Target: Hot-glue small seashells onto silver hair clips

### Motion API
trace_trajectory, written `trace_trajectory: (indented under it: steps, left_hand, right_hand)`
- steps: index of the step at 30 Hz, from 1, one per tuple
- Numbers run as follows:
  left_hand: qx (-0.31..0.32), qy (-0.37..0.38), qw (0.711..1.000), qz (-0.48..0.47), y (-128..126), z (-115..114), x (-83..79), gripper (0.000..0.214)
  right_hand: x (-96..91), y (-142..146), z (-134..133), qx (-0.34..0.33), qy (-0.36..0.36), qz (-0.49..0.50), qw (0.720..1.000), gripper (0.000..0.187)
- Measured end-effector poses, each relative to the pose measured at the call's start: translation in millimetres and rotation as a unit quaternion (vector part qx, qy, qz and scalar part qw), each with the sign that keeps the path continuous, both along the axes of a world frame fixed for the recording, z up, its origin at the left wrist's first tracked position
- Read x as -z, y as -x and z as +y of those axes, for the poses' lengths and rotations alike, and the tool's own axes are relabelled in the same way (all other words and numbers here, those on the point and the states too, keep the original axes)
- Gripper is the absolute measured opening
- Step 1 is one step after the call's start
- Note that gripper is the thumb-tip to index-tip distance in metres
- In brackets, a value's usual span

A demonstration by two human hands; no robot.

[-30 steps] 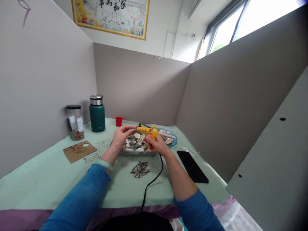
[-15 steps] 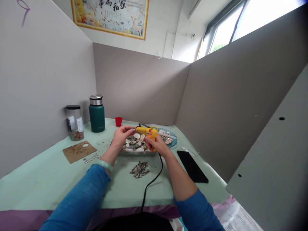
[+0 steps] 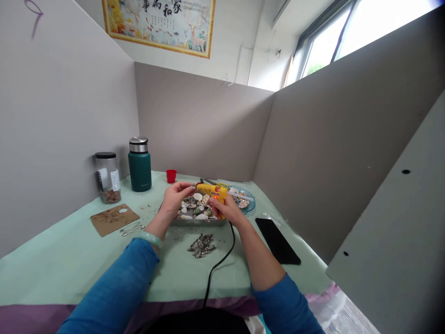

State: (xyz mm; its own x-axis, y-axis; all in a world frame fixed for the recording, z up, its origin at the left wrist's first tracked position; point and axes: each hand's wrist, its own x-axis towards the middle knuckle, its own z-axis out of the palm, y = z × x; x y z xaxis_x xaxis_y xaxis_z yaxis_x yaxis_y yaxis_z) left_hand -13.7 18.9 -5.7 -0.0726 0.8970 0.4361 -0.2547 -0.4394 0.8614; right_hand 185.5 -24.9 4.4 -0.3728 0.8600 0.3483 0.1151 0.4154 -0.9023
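My right hand [image 3: 225, 208] is wrapped round the handle of a yellow hot glue gun [image 3: 207, 189], its nozzle pointing left. A glue stick [image 3: 241, 195] sticks out of the gun's back end and a small orange light glows on its side. At the nozzle tip, my left hand [image 3: 178, 195] pinches something small that I cannot make out. Both hands are above a metal tray [image 3: 198, 222] of shells [image 3: 199, 204], which they partly hide. Nearer me on the cloth lies a pile of small metal clips [image 3: 202, 246].
A blue glass plate [image 3: 251, 206] with shells stands behind the right hand. The gun's black cord [image 3: 222, 260] runs to the front edge. Further left are a green thermos [image 3: 139, 167], a jar [image 3: 110, 181], a red cup [image 3: 171, 176] and brown cardboard [image 3: 113, 220]. A black phone-like slab [image 3: 278, 242] lies right.
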Motion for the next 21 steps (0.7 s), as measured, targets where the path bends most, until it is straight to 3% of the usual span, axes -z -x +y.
trace_trajectory:
  steps: [21]
  left_hand:
    - [0.0, -0.003, 1.0, 0.008, -0.3, -1.7, -0.6, 0.038]
  right_hand:
    - [-1.1, 0.5, -0.9, 0.02, -0.002, -0.009, 1.0, 0.04]
